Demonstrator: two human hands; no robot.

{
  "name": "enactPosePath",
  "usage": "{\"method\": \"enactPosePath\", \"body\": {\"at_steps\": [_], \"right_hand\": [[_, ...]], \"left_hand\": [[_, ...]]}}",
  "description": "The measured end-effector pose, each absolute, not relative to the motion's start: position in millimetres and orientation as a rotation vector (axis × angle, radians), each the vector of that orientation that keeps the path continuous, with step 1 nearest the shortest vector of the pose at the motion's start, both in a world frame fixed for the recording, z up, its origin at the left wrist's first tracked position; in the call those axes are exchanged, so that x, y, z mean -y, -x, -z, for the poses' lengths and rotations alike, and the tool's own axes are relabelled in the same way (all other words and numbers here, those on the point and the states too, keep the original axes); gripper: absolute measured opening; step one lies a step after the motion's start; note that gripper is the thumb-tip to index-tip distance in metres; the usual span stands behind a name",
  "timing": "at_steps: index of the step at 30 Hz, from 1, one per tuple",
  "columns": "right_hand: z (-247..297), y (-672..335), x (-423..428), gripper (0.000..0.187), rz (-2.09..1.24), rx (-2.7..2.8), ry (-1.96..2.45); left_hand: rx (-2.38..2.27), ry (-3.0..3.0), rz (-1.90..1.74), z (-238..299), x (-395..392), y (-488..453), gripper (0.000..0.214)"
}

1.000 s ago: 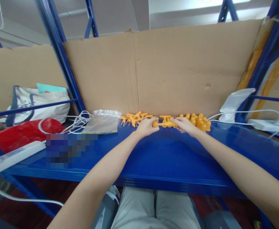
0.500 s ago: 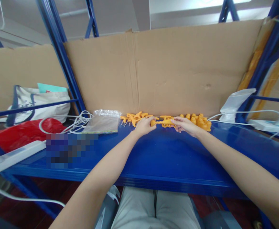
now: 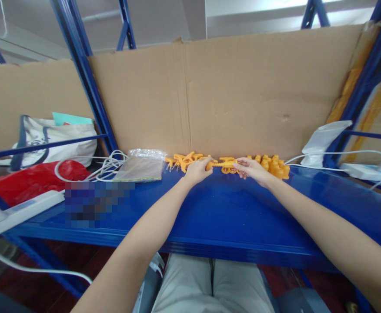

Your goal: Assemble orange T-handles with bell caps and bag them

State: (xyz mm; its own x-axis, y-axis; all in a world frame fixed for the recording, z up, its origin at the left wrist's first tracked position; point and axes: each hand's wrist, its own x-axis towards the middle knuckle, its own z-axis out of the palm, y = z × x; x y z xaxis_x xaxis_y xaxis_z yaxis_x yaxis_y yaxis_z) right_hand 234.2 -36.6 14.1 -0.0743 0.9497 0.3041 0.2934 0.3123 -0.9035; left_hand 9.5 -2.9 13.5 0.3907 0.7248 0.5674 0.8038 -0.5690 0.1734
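Note:
Between my two hands, above the back of the blue shelf, is a thin yellow-orange plastic piece (image 3: 222, 164) with a ribbed middle. My left hand (image 3: 197, 171) is closed on its left end, which looks rounded. The right end is pinched in the fingertips of my right hand (image 3: 253, 170). Just behind and below it lie yellow pieces with ring-shaped parts (image 3: 230, 171). Left of my left hand is a group of branching yellow pieces (image 3: 181, 161) with small metal hooks or coils. Knobbly yellow pieces (image 3: 273, 166) are heaped beside my right wrist.
The blue shelf (image 3: 236, 217) is backed by a cardboard sheet (image 3: 242, 95). To the left are a clear plastic bag (image 3: 141, 167), coiled white cables (image 3: 110, 165), a red bag (image 3: 40, 180), a power strip (image 3: 30, 211) and a canvas bag (image 3: 56, 141). Blue uprights (image 3: 86, 78) frame the space.
Both hands keep their grip on the yellow piece and stay in nearly the same place. The piece appears slightly turned, and the view has shifted a little.

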Motion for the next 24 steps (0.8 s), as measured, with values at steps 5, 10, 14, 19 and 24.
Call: {"method": "enactPosePath", "body": {"at_steps": [5, 10, 14, 19, 24], "right_hand": [[-8, -237, 28, 0.038, -0.675, 1.645, 1.109], [-10, -243, 19, 0.040, -0.140, 1.641, 1.126], [-17, -235, 18, 0.029, 0.272, 1.806, 1.305], [-24, -201, 22, 0.028, 0.650, 2.175, 1.619], [-21, -174, 19, 0.038, 0.763, 2.304, 1.720]], "left_hand": [[1.402, 2.490, 0.917, -13, 2, -8, 0.047], [1.424, 2.485, 1.045, -11, -8, 12, 0.059], [1.440, 2.444, 1.017, -3, -23, 26, 0.052], [1.482, 2.509, 0.712, 11, -33, 25, 0.048], [1.540, 2.564, 0.486, 15, -30, 16, 0.044]]}}
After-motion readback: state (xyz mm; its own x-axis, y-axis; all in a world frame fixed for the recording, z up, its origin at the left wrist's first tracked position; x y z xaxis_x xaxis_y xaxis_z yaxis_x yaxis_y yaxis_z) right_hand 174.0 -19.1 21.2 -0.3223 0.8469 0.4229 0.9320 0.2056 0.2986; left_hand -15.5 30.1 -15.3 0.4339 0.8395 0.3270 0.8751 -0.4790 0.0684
